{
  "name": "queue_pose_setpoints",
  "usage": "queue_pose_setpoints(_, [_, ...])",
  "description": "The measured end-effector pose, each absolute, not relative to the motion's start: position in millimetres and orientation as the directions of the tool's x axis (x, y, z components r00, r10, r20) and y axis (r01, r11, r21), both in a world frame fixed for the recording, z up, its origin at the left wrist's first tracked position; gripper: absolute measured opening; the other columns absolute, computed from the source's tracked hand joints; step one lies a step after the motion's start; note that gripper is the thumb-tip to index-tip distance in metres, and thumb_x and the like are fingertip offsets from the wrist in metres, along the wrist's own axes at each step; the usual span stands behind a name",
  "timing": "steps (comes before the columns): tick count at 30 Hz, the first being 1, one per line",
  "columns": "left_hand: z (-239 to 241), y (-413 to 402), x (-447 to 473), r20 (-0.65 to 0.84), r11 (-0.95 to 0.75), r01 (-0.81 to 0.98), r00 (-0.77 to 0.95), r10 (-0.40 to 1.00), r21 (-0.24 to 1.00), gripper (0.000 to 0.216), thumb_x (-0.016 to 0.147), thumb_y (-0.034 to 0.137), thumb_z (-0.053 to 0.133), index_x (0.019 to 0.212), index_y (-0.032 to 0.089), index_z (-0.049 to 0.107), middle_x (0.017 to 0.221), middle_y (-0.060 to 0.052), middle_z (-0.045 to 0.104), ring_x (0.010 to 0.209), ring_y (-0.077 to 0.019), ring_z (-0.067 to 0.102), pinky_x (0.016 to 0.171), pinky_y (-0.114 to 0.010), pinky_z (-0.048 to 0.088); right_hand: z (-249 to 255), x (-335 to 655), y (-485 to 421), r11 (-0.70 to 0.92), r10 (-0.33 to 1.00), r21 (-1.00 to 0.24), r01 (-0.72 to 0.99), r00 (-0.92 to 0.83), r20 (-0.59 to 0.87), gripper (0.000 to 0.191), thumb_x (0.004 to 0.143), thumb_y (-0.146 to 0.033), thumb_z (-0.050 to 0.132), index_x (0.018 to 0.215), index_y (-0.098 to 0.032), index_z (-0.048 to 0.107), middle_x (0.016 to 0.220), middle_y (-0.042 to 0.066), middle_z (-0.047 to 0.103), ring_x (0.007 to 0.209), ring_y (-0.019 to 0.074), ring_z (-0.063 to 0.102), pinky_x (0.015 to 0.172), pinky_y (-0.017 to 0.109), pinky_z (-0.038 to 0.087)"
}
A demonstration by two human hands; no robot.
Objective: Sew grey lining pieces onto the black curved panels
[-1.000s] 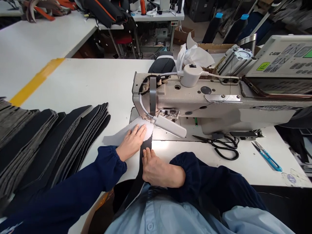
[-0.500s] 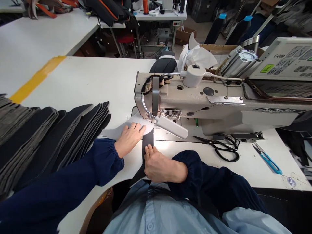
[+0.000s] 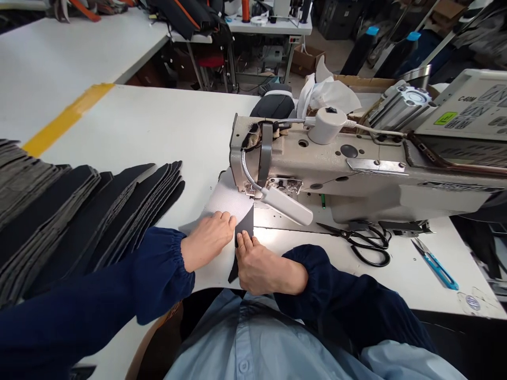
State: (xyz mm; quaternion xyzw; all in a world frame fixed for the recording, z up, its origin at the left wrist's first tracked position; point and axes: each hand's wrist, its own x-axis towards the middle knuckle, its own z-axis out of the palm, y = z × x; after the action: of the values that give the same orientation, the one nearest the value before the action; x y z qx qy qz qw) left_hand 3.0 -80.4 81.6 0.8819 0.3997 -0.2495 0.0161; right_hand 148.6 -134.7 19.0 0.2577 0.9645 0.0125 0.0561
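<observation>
Two hands work side by side. The left hand (image 3: 209,238) rests bent fingers on one pale mesh piece (image 3: 227,199), which extends ahead of them to one sewing machine (image 3: 307,164). The right hand (image 3: 257,261) lays its fingers, close together, on one dark strip (image 3: 246,217); whether either hand pinches, I cannot tell. Right of that grip lie one pair of black scissors (image 3: 349,234) and, farther out, one pair of blue snips (image 3: 440,270).

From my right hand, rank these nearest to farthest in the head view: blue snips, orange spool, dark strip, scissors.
1. Dark strip: under the right hand.
2. Scissors: to its right.
3. Blue snips: farther right, past the scissors.
4. Orange spool: far background, top of the view.
</observation>
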Motion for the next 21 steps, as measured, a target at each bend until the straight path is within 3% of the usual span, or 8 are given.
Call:
queue_pose_setpoints(5, [72.6, -82.1, 2.7, -0.429, -0.654, 0.752, 0.565, 0.704, -0.083, 0.029, 0.077, -0.004, 0.049, 0.1, 0.012, 0.057, 0.092, -0.011, 0.059, 0.084, -0.0236, 0.061, 0.061, -0.029, 0.047, 12.3, 145.3, -141.1, 0.868, 0.484, 0.135, 0.477, -0.875, -0.019, 0.043, 0.083, -0.007, 0.051, 0.119, 0.016, 0.057, 0.122, 0.04, 0.055, 0.109, 0.0396, 0.064, 0.079, 0.05, 0.058])
queue_pose_setpoints(9, [57.1, -83.5, -0.5, -0.302, -0.657, 0.754, 0.628, 0.717, 0.011, 0.026, 0.078, -0.001, 0.046, 0.095, 0.015, 0.056, 0.084, -0.006, 0.058, 0.08, -0.0202, 0.061, 0.062, -0.027, 0.047, 11.5, 141.2, -146.6, 0.858, 0.489, 0.188, 0.478, -0.873, -0.009, 0.038, 0.081, -0.001, 0.05, 0.114, 0.013, 0.062, 0.116, 0.038, 0.06, 0.099, 0.037, 0.068, 0.067, 0.045, 0.059])
queue_pose_setpoints(14, [36.3, -85.2, -4.2, -0.175, -0.611, 0.77, 0.637, 0.751, 0.183, 0.034, 0.078, 0.001, 0.042, 0.106, 0.017, 0.055, 0.087, -0.004, 0.062, 0.083, -0.0194, 0.061, 0.068, -0.028, 0.048, 18.6, 142.8, -146.8, 0.878, 0.476, 0.073, 0.474, -0.879, -0.018, 0.022, 0.079, 0.002, 0.053, 0.093, 0.002, 0.069, 0.094, 0.028, 0.069, 0.08, 0.028, 0.068, 0.051, 0.034, 0.052])
queue_pose_setpoints(17, [19.1, -86.9, -6.8, -0.026, -0.587, 0.745, 0.625, 0.78, 0.315, 0.036, 0.081, 0.004, 0.04, 0.113, 0.017, 0.052, 0.09, -0.004, 0.064, 0.086, -0.019, 0.062, 0.075, -0.029, 0.05, 21.2, 144.7, -146.2, 0.88, 0.473, -0.015, 0.474, -0.88, -0.041, 0.019, 0.077, 0.004, 0.051, 0.08, -0.005, 0.067, 0.079, 0.019, 0.066, 0.074, 0.0254, 0.063, 0.046, 0.029, 0.046])
queue_pose_setpoints(21, [-2.1, -91.1, -11.9, 0.146, -0.545, 0.691, 0.549, 0.823, 0.475, 0.028, 0.084, 0.009, 0.043, 0.11, 0.016, 0.052, 0.088, -0.003, 0.064, 0.084, -0.0169, 0.062, 0.079, -0.029, 0.052, 21.7, 145.3, -147.3, 0.885, 0.46, -0.054, 0.462, -0.886, -0.056, 0.02, 0.08, 0.003, 0.049, 0.086, -0.007, 0.066, 0.079, 0.016, 0.064, 0.077, 0.0251, 0.06, 0.051, 0.03, 0.046])
